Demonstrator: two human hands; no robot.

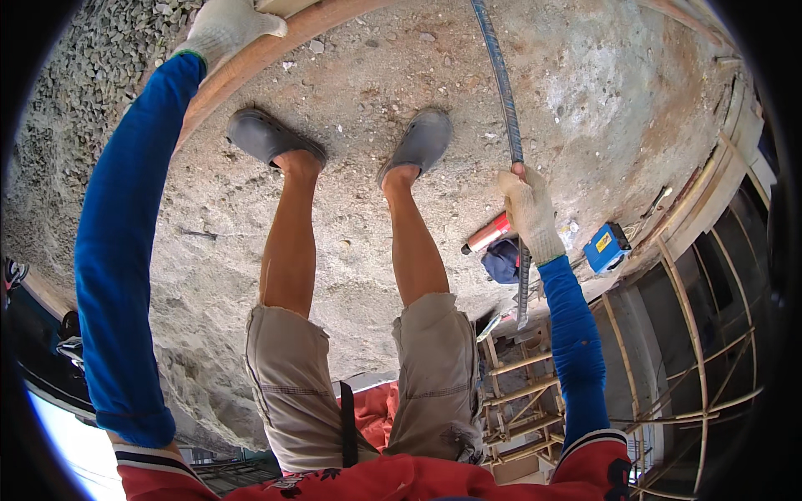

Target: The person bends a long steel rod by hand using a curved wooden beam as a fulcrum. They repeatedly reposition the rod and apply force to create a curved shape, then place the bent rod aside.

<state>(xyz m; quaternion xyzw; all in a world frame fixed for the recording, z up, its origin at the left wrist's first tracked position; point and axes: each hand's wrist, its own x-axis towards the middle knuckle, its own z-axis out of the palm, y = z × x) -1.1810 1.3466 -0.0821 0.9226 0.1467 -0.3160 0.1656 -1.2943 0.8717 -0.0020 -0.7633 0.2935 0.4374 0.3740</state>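
Observation:
My right hand (pixel 532 213), in a cream knitted glove, is closed around a long dark ribbed steel bar (pixel 505 96). The bar runs from the top edge down past my wrist, and its lower end shows beside my blue sleeve. At the upper left my left hand (pixel 224 32), gloved alike, lies at a curved-looking wooden beam (pixel 259 52). Its thumb stretches out toward a pale board (pixel 284 7); the other fingertips are cut off by the picture's edge. Whether it touches the board I cannot tell.
Beside my right hand lie a red cylinder (pixel 488 233), a dark blue cloth item (pixel 502 260) and a blue box (pixel 606 247). Grey gravel (pixel 92 67) lies beyond the beam. Bamboo poles (pixel 689 326) stand at the right. My grey clogs (pixel 420 140) are on rough ground.

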